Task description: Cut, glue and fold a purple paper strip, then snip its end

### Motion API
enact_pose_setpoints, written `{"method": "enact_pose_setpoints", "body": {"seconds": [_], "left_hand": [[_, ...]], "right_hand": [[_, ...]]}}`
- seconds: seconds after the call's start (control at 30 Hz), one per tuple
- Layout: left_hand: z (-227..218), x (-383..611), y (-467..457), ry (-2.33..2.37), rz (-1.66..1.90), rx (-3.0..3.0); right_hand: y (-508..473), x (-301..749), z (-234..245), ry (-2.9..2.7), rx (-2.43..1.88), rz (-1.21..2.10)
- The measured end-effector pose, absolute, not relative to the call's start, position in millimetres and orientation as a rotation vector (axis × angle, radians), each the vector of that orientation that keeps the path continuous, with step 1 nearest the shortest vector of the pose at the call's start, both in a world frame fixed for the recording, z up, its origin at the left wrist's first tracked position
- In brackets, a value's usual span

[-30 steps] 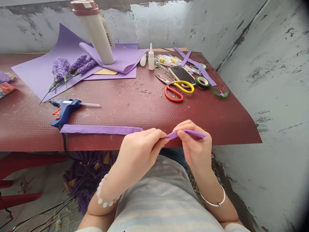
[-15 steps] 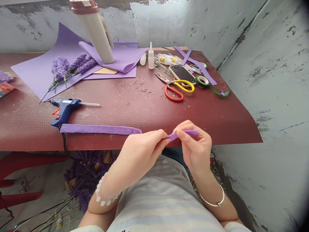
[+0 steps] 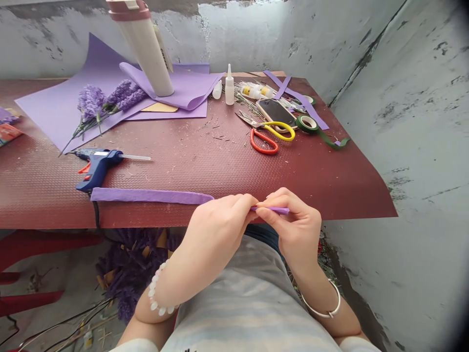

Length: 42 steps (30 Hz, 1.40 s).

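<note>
Overall, a dark red textured mat covers a table wedged against scuffed pale grey concrete walls. Toward the back, a blue glue gun and red-and-yellow-handled scissors lie within easy reach. Along the mat's front edge, a long lilac felt strip rests flat, apparently letting the mat bear its length while it runs into the person's left hand. That hand is closed around the strip. The right hand is curled, its thumb and fingers pinching a thin, tightly folded lilac felt end, apparently the same strip, held taut between both hands.
</note>
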<state>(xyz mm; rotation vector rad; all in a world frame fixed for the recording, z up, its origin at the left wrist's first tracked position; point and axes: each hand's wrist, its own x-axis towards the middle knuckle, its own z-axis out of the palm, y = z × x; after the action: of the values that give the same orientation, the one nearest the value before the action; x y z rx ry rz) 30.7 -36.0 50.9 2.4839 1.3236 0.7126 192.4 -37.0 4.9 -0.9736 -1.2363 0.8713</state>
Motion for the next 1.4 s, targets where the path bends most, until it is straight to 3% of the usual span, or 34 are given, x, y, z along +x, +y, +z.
{"method": "enact_pose_setpoints", "body": {"seconds": [0.33,0.97,1.4], "left_hand": [[51.5,21.9,-29.1,1.203,0.731,2.088],[51.4,24.2,-31.9,1.119,0.771,2.117],[51.5,22.4,-31.9,1.114,0.816,2.038]], "right_hand": [[-32.6,200.6,2.6,-1.171,-0.932,0.887],[-46.7,202.5,16.6,-1.404,-1.010,0.630],[-35.6,211.7,11.0,-1.357,-0.853,0.951]]}}
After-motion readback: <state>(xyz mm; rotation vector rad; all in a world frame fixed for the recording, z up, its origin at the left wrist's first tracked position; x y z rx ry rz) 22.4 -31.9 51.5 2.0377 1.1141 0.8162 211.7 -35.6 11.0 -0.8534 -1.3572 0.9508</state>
